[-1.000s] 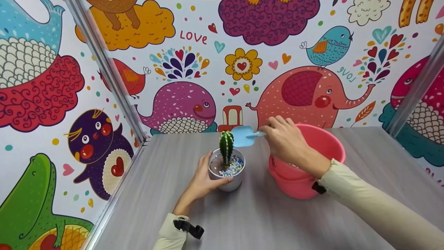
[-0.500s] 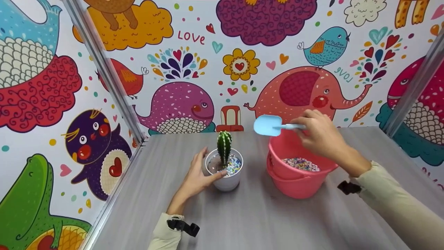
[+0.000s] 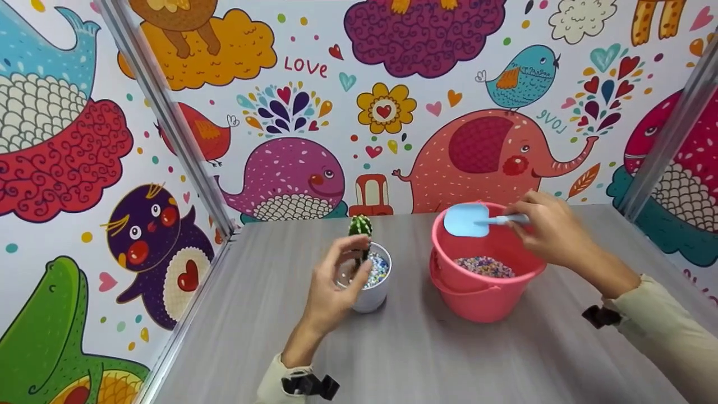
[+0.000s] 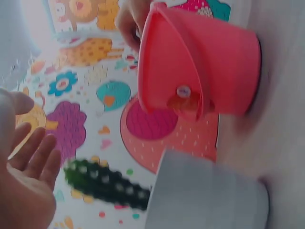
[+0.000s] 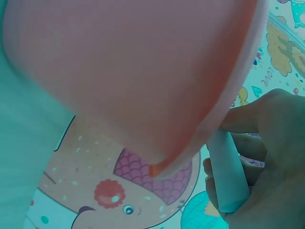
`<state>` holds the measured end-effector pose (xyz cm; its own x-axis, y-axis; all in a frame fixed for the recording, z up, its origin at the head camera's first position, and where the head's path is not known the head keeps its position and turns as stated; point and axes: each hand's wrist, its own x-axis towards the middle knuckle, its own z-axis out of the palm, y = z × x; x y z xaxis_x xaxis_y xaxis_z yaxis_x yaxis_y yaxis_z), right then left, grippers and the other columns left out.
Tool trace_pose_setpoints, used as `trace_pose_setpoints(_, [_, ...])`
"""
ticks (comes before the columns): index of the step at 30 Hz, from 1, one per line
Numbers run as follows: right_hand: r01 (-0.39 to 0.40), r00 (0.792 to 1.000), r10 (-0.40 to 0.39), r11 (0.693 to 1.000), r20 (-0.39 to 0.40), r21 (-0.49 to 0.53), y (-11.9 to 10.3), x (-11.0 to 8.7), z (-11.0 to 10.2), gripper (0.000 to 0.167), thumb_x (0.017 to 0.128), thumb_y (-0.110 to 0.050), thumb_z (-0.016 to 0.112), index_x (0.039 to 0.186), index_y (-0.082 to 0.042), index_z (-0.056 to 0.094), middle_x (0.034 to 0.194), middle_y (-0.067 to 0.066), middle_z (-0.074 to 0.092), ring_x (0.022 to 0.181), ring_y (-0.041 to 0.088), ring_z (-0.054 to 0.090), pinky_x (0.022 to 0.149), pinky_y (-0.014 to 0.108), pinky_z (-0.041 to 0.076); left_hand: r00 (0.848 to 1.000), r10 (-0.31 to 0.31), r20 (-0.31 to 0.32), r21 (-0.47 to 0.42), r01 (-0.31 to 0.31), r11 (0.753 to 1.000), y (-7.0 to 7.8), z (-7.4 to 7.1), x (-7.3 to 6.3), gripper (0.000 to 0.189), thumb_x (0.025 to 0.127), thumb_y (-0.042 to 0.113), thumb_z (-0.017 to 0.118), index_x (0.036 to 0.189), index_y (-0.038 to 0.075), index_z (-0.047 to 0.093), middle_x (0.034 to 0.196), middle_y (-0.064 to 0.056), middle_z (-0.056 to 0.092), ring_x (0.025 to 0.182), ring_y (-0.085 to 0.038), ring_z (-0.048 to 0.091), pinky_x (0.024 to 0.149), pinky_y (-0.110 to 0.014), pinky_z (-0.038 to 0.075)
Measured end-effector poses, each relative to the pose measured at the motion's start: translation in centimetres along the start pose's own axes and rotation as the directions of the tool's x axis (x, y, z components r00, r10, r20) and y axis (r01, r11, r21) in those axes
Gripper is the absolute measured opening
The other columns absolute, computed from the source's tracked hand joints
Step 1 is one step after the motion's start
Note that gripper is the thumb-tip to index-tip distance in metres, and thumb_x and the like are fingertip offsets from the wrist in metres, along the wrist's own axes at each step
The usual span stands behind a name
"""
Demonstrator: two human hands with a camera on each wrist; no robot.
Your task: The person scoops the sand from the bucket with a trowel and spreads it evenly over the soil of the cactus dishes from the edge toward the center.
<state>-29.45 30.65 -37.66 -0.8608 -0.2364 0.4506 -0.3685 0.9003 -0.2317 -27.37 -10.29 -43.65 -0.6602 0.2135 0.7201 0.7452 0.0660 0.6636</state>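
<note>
A green cactus [image 3: 360, 226] stands upright in a white pot [image 3: 371, 302], with small coloured beads [image 3: 379, 270] around its base. My left hand [image 3: 328, 294] hovers by the pot with loosely bent fingers; in the left wrist view that hand [image 4: 31, 186] is apart from both cactus [image 4: 107, 187] and pot. Over the rim of a pink bucket [image 3: 477, 300] my right hand [image 3: 555, 231] grips a light blue toy shovel [image 3: 466, 220] by its handle. The shovel's blade looks bare. Many coloured beads [image 3: 486, 266] lie in the bucket.
The pot and bucket stand side by side on a grey wood-grain table [image 3: 404, 359], the bucket to the right. Printed cartoon walls [image 3: 381, 50] enclose the back and sides, with metal posts [image 3: 168, 112] at the corners. The bucket's handle [image 3: 465, 288] hangs down in front.
My right hand has carried the shovel rightward from beside the cactus to above the bucket. My left hand has let go of the pot and risen in front of the cactus.
</note>
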Motion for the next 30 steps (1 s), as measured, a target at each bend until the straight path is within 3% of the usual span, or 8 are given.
trace_pose_setpoints(5, [-0.020,0.996,0.024,0.998,0.090,-0.056,0.4,0.0,0.1,0.030,0.085,-0.009,0.090,0.114,-0.005,0.083,0.111,0.013,0.069,0.106,0.033,0.061,0.086,0.060,0.056,0.995,0.011,0.100,0.024,-0.014,1.000,0.7,2.7,0.1,0.038,0.102,0.012,0.075,0.139,0.009,0.066,0.130,-0.002,0.073,0.122,-0.025,0.072,0.108,-0.042,0.061])
trace_pose_setpoints(11, [-0.013,0.988,0.030,0.994,0.153,-0.106,0.3,0.4,0.7,0.031,0.083,-0.009,0.091,0.113,-0.006,0.083,0.110,0.013,0.069,0.106,0.033,0.062,0.085,0.058,0.058,0.989,-0.031,0.142,0.062,0.023,0.998,0.3,4.9,0.2,0.039,0.103,0.014,0.075,0.140,0.016,0.068,0.128,0.001,0.076,0.121,-0.020,0.074,0.106,-0.035,0.062])
trace_pose_setpoints(17, [0.000,0.980,0.033,0.986,0.194,-0.167,0.1,1.2,1.7,0.026,0.085,-0.010,0.089,0.111,-0.008,0.083,0.111,0.012,0.071,0.107,0.033,0.062,0.086,0.053,0.053,0.983,-0.096,0.155,0.112,0.079,0.991,-0.6,6.6,1.1,0.039,0.104,0.015,0.073,0.142,0.016,0.068,0.132,0.000,0.076,0.123,-0.017,0.073,0.106,-0.031,0.061])
trace_pose_setpoints(22, [0.049,0.982,-0.009,0.976,0.189,-0.210,0.1,1.7,2.5,0.022,0.084,-0.010,0.087,0.106,-0.008,0.084,0.108,0.015,0.073,0.104,0.035,0.065,0.083,0.053,0.051,0.980,-0.124,0.157,0.166,0.098,0.981,-1.7,8.3,2.4,0.039,0.104,0.021,0.073,0.142,0.010,0.068,0.136,-0.004,0.073,0.127,-0.016,0.070,0.106,-0.029,0.061])
trace_pose_setpoints(30, [0.128,0.984,-0.073,0.922,0.161,-0.365,0.2,1.6,3.2,0.021,0.082,-0.013,0.089,0.100,-0.004,0.082,0.105,0.020,0.076,0.102,0.041,0.067,0.087,0.057,0.055,0.988,-0.121,0.095,0.134,0.108,0.985,-3.2,10.8,3.4,0.032,0.101,0.012,0.074,0.133,0.007,0.073,0.130,-0.008,0.074,0.124,-0.019,0.072,0.102,-0.028,0.062])
